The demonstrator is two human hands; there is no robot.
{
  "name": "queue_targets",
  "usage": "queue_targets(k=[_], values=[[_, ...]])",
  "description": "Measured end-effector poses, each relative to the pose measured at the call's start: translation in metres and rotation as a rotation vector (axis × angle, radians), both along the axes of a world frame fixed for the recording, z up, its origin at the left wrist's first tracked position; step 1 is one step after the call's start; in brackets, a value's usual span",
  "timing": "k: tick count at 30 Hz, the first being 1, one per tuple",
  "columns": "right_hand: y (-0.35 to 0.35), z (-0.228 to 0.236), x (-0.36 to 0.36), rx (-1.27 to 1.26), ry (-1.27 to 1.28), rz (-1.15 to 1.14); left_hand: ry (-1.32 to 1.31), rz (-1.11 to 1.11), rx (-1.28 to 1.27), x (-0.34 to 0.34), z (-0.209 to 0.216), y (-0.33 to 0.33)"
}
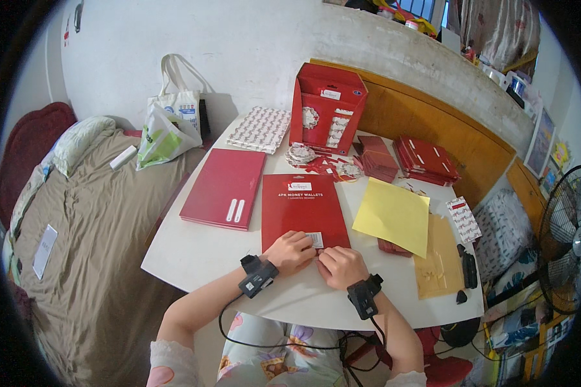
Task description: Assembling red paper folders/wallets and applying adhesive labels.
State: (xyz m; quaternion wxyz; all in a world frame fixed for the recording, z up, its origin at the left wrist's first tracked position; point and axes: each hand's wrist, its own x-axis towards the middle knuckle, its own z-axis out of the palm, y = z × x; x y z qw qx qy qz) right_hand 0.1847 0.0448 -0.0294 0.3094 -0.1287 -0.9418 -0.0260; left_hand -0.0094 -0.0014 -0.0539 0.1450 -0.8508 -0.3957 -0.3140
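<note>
Head view, looking down on a white table point(193, 255). A flat red packet point(302, 209) lies at the table's near middle, its long axis running near to far, its printed heading at the far end and a small white label point(315, 240) at its near edge. Both hands rest on that near edge. The left hand point(292, 251) is curled, knuckles up, fingers pressed down on the packet just left of the label. The right hand point(341, 266) is likewise curled, its fingertips meeting the packet's near right corner; the two hands lie close together, almost touching. Whether either hand pinches the packet or only presses on it cannot be told. Each wrist carries one black strapped device point(258, 275), two in all, with cables trailing toward the lap.

To the left of the packet lies one stack of red folders point(224, 187) with two white strips on top, long axis also near to far. Farther off lies one patterned red-and-white sheet point(260, 129). One upright red display box point(326, 106) stands at the far middle, with loose red and white trimmings point(323, 164) at its foot. To the right lie one yellow sheet point(392, 214), one brown envelope point(438, 258), two piles of red envelopes point(426, 160) and two black tools point(468, 267). A bed point(77, 245) stands at the left, with two bags point(171, 122) at its far end; one fan point(565, 238) stands at the right.
</note>
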Motion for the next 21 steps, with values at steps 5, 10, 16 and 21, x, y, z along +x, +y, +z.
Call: queue_targets(k=[5,10,16,21], values=[[0.001,-0.002,0.000,0.026,-0.002,0.001,-0.042,-0.037,-0.030,-0.005,-0.004,0.003],[0.001,-0.002,0.000,0.013,0.039,0.008,-0.037,-0.034,-0.042,-0.009,-0.004,0.001],[0.001,-0.001,0.002,0.008,-0.006,-0.008,-0.031,-0.032,-0.073,-0.011,0.003,-0.004],[0.001,-0.004,0.002,-0.012,0.034,0.007,-0.033,-0.027,-0.063,-0.022,0.001,-0.009]])
